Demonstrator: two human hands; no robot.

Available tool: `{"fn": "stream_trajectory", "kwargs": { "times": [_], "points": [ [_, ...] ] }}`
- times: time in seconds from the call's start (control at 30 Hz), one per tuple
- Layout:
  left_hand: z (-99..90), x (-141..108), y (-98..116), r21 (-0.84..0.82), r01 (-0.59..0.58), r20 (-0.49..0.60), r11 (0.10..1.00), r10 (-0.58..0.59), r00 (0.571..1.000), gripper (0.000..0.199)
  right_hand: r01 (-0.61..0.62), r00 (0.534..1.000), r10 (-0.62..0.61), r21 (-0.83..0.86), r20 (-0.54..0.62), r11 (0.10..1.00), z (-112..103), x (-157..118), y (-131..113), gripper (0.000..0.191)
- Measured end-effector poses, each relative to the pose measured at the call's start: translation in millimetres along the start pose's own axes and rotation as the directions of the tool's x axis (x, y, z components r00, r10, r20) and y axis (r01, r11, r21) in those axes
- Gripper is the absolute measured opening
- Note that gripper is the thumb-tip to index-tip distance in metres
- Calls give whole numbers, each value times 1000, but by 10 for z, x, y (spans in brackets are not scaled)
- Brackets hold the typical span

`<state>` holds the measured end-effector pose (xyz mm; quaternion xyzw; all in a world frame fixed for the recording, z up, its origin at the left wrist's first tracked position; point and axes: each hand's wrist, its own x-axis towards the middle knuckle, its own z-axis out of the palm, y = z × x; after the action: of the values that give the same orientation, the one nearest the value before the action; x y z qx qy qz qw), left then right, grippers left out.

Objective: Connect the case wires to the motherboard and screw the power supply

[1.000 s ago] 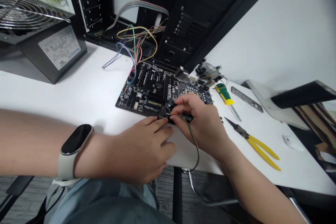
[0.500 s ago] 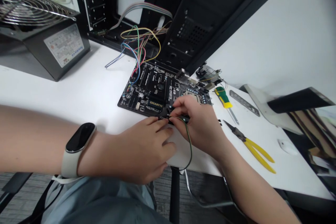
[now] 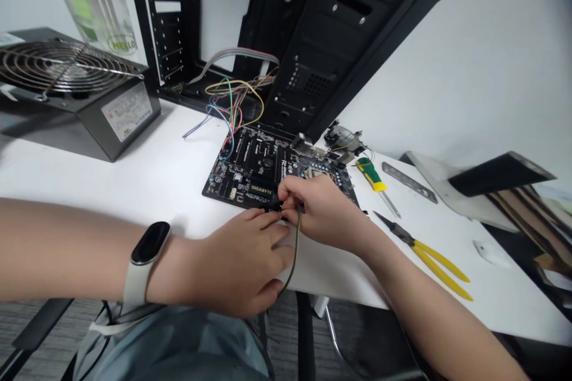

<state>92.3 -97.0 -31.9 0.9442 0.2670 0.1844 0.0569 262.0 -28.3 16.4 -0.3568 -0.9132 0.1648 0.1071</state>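
"So, where should I be looking?"

"At the motherboard (image 3: 268, 162), lying on the table (image 3: 179, 161) with the tall black case (image 3: 313, 41) behind it. Both hands are at its near edge. The left hand (image 3: 248, 262) is loosely spread, palm down, fingertips on that edge. The right hand (image 3: 319, 211) has narrowed to a pinch, just beside those fingertips."

"Pinching what?"

"A green wire (image 3: 295, 244), as far as I can see; it droops away on the near side of the board. The fingers hide what its upper part meets, so I can't tell."

"What would make for tidy work?"

"Light pressure from the left fingertips, I'd say, so the board can't slide. A short grip on the wire too, since something that thin probably bends when pushed from further back. And slack: a tug on the hanging length could pull it askew."

"And those coloured leads (image 3: 234, 118)?"

"They meet the board's far left corner, well apart from the fingers. The pliers (image 3: 415, 245), to its right, look out of the way."
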Motion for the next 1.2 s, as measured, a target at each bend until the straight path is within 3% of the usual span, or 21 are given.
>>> {"fn": "stream_trajectory", "kwargs": {
  "times": [0.23, 0.43, 0.6, 0.7, 0.8, 0.9, 1.07, 1.2],
  "points": [
    [-14, 0, 15, 30, 12, 19, 999, -13, 1000, 32, 30, 996, -28, -22, 86, 999, -51, 40, 22, 19],
    [-73, 2, 28, -33, 55, 55, 998, -53, 997, 23, 92, 995, -89, 80, -34, 993, -26, -54, 120, 19],
    [-115, 6, 42, -91, 87, 94, 992, -78, 992, 22, 104, 990, -93, 100, -105, 990, -209, -109, 184, 23],
    [-131, 3, 47, -84, 108, 137, 991, -96, 986, 26, 22, 962, 18, 143, -272, 989, -349, -134, 302, 14],
    [-133, -4, 43, -76, 117, 168, 990, -103, 980, 28, -84, 891, 158, 187, -426, 979, -440, -138, 485, 9],
    [-127, -7, 35, -78, 114, 185, 990, -98, 978, 29, -198, 822, 257, 168, -508, 966, -499, -127, 688, 10],
    [-114, 15, 23, -86, 112, 202, 990, -93, 975, 31, -378, 760, 331, 35, -559, 925, -594, -157, 965, 13],
    [-124, 35, 31, -74, 116, 216, 990, -98, 971, 32, -459, 783, 390, -28, -484, 888, -733, -158, 1164, 16]
  ]
}}
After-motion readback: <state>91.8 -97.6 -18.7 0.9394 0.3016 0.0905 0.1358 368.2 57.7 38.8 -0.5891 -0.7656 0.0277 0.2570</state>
